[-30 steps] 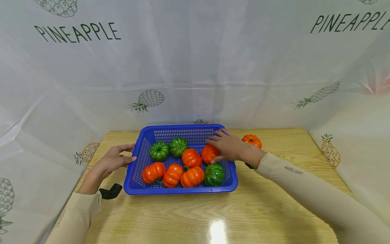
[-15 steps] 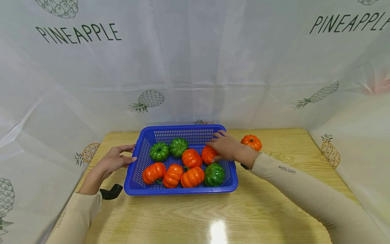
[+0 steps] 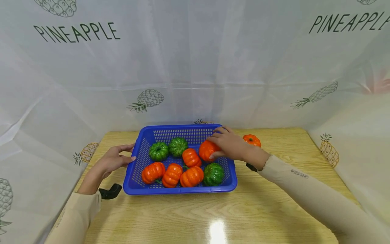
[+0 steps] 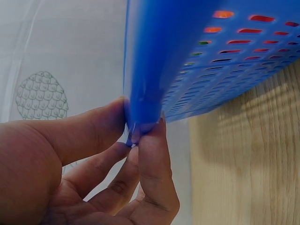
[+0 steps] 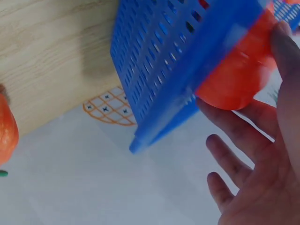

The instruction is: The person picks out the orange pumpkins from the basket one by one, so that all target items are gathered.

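Note:
A blue plastic basket [image 3: 179,190] stands on the table with orange and green pumpkins inside. My left hand [image 3: 114,159] pinches the basket's left rim; the left wrist view shows thumb and fingers on either side of the rim [image 4: 150,93]. At the basket's right end, my right hand [image 3: 230,144] grips an orange pumpkin [image 3: 208,151] between thumb and fingers. In the right wrist view this pumpkin [image 5: 239,75] is beside the basket's rim, with the other fingers spread away from it. A green pumpkin [image 3: 213,174] lies in the basket's near right corner.
Another orange pumpkin [image 3: 252,140] rests on the wooden table [image 3: 170,217] to the right of the basket, partly behind my right hand. Green pumpkins [image 3: 159,151] sit at the basket's back left. A white sheet with pineapple prints [image 3: 195,61] hangs behind and beside the table.
The orange pumpkin under my right hand has come up slightly, and that hand has shifted a little right and up since half a second ago. My left hand stays on the rim.

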Demonstrator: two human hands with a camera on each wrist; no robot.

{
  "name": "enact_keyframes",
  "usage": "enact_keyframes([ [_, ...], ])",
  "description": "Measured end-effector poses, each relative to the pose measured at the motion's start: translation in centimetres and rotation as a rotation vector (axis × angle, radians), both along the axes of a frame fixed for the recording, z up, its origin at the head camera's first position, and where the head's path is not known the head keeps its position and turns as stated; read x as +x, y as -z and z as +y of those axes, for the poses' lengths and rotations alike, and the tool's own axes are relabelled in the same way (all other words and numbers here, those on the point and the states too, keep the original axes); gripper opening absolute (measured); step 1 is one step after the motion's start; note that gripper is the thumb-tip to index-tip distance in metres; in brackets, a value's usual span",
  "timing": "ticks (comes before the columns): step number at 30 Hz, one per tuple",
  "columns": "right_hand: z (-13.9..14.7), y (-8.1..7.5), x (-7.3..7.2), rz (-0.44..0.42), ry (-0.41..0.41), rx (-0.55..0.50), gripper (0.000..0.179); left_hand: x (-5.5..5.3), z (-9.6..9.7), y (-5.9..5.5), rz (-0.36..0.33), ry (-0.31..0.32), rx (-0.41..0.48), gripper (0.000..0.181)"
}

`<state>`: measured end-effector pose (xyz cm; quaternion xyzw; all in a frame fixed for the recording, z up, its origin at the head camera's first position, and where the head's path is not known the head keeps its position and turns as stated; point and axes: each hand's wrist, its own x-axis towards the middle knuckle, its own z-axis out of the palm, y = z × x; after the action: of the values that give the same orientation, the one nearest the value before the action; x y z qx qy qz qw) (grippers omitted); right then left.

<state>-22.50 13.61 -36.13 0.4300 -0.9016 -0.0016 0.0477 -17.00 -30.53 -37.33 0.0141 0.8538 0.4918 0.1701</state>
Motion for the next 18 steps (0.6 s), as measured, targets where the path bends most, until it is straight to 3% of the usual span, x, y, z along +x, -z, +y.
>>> enact_keyframes([
  [8, 1.8, -1.4, 0.8, 0.078, 0.014, -0.114, 0.071, -0.1, 0.1, 0.0, -0.005, 0.000, 0.004, 0.069],
  [13, 3.4, -1.9, 1.1, 0.071, 0.054, -0.213, 0.074, -0.1, 0.0, -0.1, -0.004, 0.007, 0.006, 0.068],
  [18, 5.3, -2.2, 1.5, 0.080, 0.105, -0.237, 0.073, -0.2, 0.0, -0.1, -0.005, 0.009, -0.003, 0.068],
])
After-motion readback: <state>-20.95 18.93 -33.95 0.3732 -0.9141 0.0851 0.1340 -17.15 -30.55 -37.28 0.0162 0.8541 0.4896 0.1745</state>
